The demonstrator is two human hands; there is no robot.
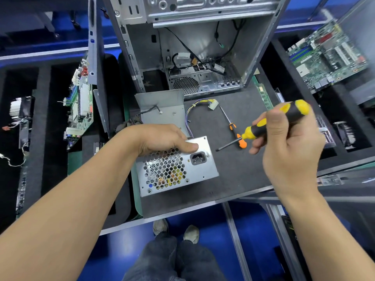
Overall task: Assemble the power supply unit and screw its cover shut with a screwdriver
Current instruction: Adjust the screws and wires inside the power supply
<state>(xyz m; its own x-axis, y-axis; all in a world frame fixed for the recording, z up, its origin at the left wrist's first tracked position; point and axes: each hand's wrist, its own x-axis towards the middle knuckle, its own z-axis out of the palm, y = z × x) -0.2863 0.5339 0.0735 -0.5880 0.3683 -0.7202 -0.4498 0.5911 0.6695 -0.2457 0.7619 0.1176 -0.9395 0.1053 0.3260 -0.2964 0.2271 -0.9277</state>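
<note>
Power supply unit (174, 169) sits on the dark table (239, 179) near its front edge, its honeycomb vent and power socket facing the camera. Left hand (164, 138) rests on the unit's top, fingers curled over the upper edge and thumb pressed on the metal beside the socket. Right hand (288, 142) is raised above the table to the right of the unit, its grip closed round the black-and-yellow screwdriver (278, 121), whose shaft points down-left toward the table. A second, orange-handled screwdriver (233, 126) lies on the table between the unit and the right hand. Behind the unit lie a bent grey metal cover (162, 106) and a cable bundle with a white connector (213, 104). An open computer case (192, 47) stands at the back.
</note>
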